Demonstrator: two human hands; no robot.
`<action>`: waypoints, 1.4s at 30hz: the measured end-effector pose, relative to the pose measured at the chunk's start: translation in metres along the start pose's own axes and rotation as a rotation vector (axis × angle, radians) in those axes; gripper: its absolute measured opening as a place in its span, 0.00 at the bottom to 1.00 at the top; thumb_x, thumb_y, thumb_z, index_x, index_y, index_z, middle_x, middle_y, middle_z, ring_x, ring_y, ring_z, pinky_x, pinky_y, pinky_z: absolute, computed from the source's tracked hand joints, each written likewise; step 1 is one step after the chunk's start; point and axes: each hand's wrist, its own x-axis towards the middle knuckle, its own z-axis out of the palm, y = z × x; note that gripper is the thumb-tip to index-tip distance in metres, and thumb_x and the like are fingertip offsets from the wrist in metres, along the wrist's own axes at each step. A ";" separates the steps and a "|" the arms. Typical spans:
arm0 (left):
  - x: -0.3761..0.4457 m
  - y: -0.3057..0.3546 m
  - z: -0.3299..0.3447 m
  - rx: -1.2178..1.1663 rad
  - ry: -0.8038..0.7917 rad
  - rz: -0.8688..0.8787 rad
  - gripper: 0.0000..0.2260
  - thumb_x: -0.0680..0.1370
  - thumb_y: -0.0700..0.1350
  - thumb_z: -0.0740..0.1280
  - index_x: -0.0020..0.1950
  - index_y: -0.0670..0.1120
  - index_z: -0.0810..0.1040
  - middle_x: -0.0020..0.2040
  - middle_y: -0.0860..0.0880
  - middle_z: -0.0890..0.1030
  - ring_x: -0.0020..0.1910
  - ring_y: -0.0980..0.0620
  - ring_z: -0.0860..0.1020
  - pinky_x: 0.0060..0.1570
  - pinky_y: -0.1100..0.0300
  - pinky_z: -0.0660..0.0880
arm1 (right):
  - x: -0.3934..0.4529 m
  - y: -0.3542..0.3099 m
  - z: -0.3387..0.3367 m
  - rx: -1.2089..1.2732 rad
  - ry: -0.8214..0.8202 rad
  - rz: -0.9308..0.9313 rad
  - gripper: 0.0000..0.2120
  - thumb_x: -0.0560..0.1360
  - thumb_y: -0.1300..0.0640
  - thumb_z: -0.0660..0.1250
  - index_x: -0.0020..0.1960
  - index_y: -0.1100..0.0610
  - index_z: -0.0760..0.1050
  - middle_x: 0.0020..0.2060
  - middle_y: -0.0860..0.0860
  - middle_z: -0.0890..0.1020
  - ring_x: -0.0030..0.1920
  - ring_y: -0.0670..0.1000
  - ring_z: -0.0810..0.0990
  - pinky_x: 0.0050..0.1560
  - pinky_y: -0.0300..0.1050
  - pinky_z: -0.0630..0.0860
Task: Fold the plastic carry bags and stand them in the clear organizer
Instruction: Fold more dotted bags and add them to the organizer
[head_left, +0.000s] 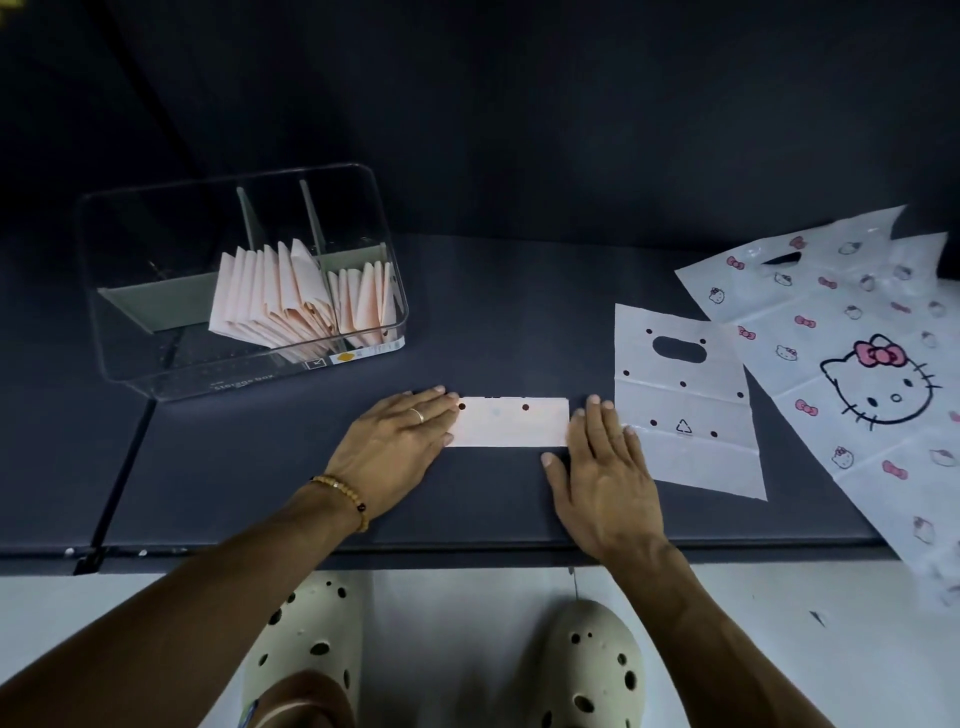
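My left hand (397, 441) lies flat, fingers straight and together, pressing down the left end of the folded bag strip (509, 427). My right hand (602, 467) is flat too, fingers spread a little, holding down the strip's right end with the thumb stretched out below its lower edge. Neither hand is clenched or grasping; both simply press (a ring and a bead bracelet sit on the left one). The strip lies between my hands on the dark mat (467, 291), near its front edge. Just beyond my right fingertips lies a flat dotted bag (685, 410), touching them or nearly so, and further right the cat-print bags (857, 364) overhang the mat's edge. Beyond and left of my left hand stands the clear organizer (244, 280), with folded bags (275, 296) upright in its middle and right compartments. Bare mat stretches beyond the strip.
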 end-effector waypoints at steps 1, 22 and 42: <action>-0.002 0.004 0.000 0.024 0.003 -0.005 0.13 0.75 0.44 0.70 0.57 0.42 0.82 0.58 0.47 0.81 0.59 0.48 0.79 0.57 0.50 0.76 | -0.002 -0.002 -0.004 0.001 0.032 0.012 0.30 0.81 0.44 0.50 0.77 0.59 0.54 0.77 0.57 0.54 0.77 0.58 0.52 0.75 0.52 0.50; 0.004 0.020 -0.026 -0.062 -0.118 0.042 0.13 0.76 0.46 0.58 0.42 0.43 0.80 0.38 0.48 0.80 0.41 0.47 0.78 0.33 0.52 0.77 | -0.006 -0.068 -0.001 0.130 0.382 -0.331 0.13 0.65 0.59 0.74 0.50 0.55 0.82 0.41 0.50 0.80 0.42 0.53 0.79 0.41 0.45 0.74; 0.037 0.044 -0.004 -0.493 -0.169 -0.733 0.17 0.73 0.51 0.70 0.27 0.50 0.71 0.25 0.54 0.73 0.28 0.53 0.71 0.33 0.59 0.70 | 0.031 -0.049 -0.010 0.897 0.085 0.445 0.03 0.73 0.53 0.71 0.43 0.52 0.79 0.37 0.45 0.82 0.37 0.44 0.79 0.42 0.37 0.74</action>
